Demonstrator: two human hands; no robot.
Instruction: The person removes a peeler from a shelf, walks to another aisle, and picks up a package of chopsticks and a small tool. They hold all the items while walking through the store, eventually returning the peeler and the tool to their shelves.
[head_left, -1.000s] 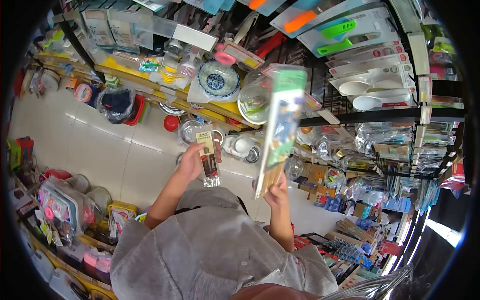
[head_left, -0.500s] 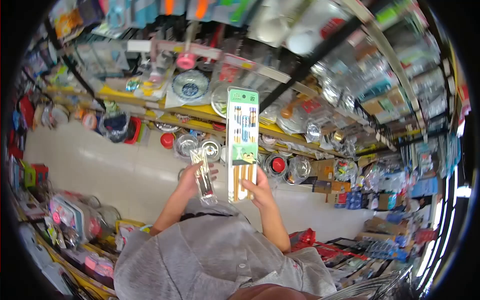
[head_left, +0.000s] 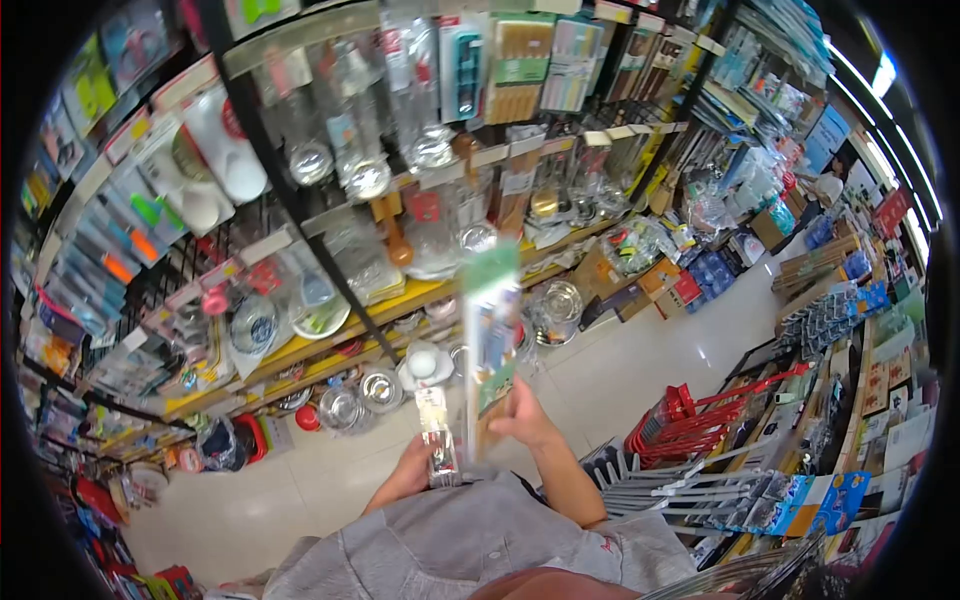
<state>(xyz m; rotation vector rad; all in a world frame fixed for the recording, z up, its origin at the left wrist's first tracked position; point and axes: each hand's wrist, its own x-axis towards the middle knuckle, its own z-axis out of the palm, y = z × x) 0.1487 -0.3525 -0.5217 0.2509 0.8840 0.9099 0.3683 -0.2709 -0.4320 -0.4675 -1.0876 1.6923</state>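
My right hand [head_left: 527, 416] is closed around the lower end of a pack of chopsticks [head_left: 490, 340]. The pack stands nearly upright, turned partly side-on and blurred, with a green top and green-and-white card. My left hand [head_left: 408, 470], lower and to the left, grips a slim clear plastic packet [head_left: 437, 440] with a pale upper part and darker lower part. What is inside this packet I cannot make out. The two packages are side by side, with a small gap between them, in front of my grey shirt [head_left: 430, 545].
Ahead, a shelf rack [head_left: 400, 180] carries hanging utensils, including more chopstick packs [head_left: 520, 65]. Metal bowls [head_left: 380, 390] sit along its bottom. At right are red racks or hangers [head_left: 690, 420], grey rods with blue labels [head_left: 740, 500] and cardboard boxes [head_left: 660, 285]. Pale floor tiles [head_left: 620, 355] run between.
The view has swung right along the shelves. The chopstick pack has turned from facing me to partly side-on. My left hand's packet has moved closer to it and stands straighter.
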